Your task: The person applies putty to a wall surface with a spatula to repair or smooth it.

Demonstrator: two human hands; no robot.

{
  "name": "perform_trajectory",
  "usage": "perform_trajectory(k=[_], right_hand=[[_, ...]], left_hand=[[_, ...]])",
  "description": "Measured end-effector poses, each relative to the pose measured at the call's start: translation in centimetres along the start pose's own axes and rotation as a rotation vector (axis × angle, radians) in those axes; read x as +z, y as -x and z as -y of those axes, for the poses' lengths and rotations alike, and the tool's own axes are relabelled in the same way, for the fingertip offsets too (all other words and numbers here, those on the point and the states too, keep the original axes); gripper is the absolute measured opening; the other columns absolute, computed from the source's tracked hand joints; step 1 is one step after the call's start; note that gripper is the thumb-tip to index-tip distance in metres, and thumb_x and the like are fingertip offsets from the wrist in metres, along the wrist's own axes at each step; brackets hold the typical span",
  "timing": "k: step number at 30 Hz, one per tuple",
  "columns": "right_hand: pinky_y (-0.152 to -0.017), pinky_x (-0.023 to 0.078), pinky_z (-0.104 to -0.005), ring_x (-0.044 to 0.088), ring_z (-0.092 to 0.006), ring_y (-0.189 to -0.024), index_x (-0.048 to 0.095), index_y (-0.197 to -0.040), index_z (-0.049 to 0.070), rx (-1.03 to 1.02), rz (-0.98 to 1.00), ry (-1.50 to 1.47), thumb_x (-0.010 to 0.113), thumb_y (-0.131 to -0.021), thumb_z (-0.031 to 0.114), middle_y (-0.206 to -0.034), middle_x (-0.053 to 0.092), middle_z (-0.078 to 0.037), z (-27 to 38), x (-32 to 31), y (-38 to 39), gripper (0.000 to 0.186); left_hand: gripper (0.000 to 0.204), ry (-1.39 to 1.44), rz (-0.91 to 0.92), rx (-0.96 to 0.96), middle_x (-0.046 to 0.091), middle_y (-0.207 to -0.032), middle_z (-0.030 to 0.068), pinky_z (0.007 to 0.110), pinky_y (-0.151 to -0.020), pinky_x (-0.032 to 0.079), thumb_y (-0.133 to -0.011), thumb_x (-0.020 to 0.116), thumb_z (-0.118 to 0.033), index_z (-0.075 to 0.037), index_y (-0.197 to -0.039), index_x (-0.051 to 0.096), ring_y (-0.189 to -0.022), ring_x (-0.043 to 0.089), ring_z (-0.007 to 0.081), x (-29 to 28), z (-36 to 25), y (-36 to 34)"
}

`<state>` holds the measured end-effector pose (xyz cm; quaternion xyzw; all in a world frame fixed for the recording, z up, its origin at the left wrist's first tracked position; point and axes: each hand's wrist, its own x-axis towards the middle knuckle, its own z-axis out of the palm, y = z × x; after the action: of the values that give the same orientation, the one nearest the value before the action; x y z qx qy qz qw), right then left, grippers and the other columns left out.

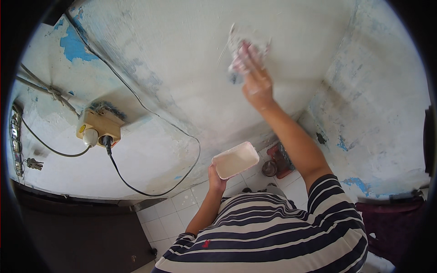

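My right hand (255, 82), smeared with white and blurred by motion, grips a thin flat scraper (236, 36) coated in white paste and holds it against the pale wall (191, 54). A dark smudge shows just below the scraper's left side. Low in the middle, my left hand (216, 179) grips the near left end of a rectangular white tub (236, 157), which has a pale, creamy layer inside and a pinkish-smeared rim.
A beige socket box (100, 123) with plugs, hanging cables (150, 193) and keys (35, 164) are at left. A peeling side wall (378, 113) is at right. Below are a tiled floor (186, 211), red object (284, 164), metal container (269, 168), dark furniture (68, 227) and maroon fabric (391, 218).
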<state>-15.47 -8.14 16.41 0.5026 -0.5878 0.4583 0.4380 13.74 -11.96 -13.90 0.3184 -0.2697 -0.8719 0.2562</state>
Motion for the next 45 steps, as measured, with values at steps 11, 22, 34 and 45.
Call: perform_trajectory(k=[11,22,34,45], right_hand=[[-0.116,0.047,-0.0467,0.052,-0.0360,-0.142,0.063,-0.135,-0.005,0.127,0.295,-0.423,0.054,-0.091,-0.013,-0.150,0.056,-0.020,5.2,-3.3,14.3,0.045],[-0.116,0.046,-0.0503,0.052,-0.0444,-0.140,0.070,-0.121,-0.003,0.017,-0.048,-0.054,0.050,-0.080,-0.017,-0.143,0.061,-0.022,-2.0,2.6,9.5,0.047],[-0.113,0.047,-0.0555,0.055,-0.0509,-0.134,0.058,-0.138,-0.008,0.151,-0.129,-0.328,0.050,-0.089,-0.017,-0.143,0.056,-0.034,2.5,-2.7,12.9,0.050],[-0.116,0.045,-0.0547,0.052,-0.0450,-0.140,0.073,-0.123,0.003,0.043,0.017,-0.112,0.057,-0.085,-0.013,-0.147,0.059,-0.019,3.5,4.8,13.8,0.044]], left_hand=[[0.045,-0.018,0.029,0.022,0.065,-0.123,0.0126,0.047,-0.082,0.061,-0.106,0.039,-0.039,-0.006,-0.133,0.054,-0.107,0.069,0.0288,0.6,-1.0,0.4],[0.039,-0.005,0.051,0.052,0.062,-0.127,0.0111,0.047,-0.089,0.060,-0.108,0.040,-0.035,-0.008,-0.132,0.052,-0.115,0.065,0.0283,-0.7,-0.6,0.0],[0.037,0.019,0.038,-0.017,0.060,-0.129,0.0115,0.049,-0.092,0.059,-0.108,0.041,-0.035,-0.009,-0.133,0.049,-0.117,0.064,0.0281,-0.5,-0.8,0.4],[0.039,0.012,0.053,-0.025,0.060,-0.129,0.0108,0.050,-0.089,0.060,-0.108,0.042,-0.038,-0.010,-0.135,0.048,-0.118,0.063,0.0286,0.3,-0.5,-0.4]])
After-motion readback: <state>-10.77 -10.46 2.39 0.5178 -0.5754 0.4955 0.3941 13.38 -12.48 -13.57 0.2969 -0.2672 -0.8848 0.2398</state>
